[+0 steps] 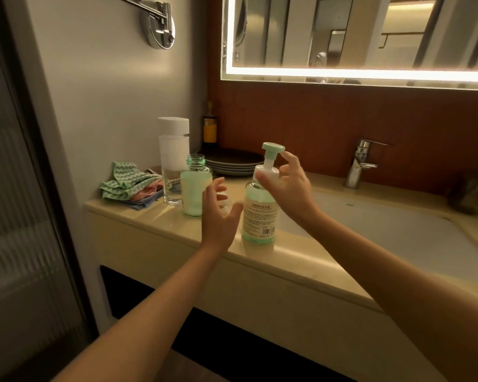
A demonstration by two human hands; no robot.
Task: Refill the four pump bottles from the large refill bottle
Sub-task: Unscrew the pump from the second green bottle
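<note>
A bathroom vanity: one beige counter (pixel 160 224) runs under one lit mirror (pixel 370 31), with one sink (pixel 384 230) sunk into it, beyond the right hand's fingers. Two bare hands are over the counter. The right hand (pixel 290 188) grips the neck of the one pump bottle (pixel 260 216): its thumb is curled onto the white collar, the other fingers wrap behind it, and the forefinger is lifted so that its tip meets the rim of the green pump head. That bottle stands upright on the counter's front edge, holding green liquid. The left hand (pixel 218 216) is held just beside it, palm towards it, fingers straight and spread, holding nothing; whether they touch the bottle cannot be told. Behind those spread fingers lies a small white thing (pixel 226 208), too hidden to name. Four bottles show in all. One tall bottle (pixel 173 150), clear with a white cap, stands well past the left fingertips. One open bottle (pixel 195 188), pump off and partly filled with pale green, stands just left of the left fingers. One stack of plates (pixel 232 161) sits behind both hands. One heap of cloths (pixel 127 183), green, pink and blue, lies far left of the fingers. One faucet (pixel 359 164) rises right of the right fingers. One small dark bottle (pixel 210 128) stands in the back corner.
</note>
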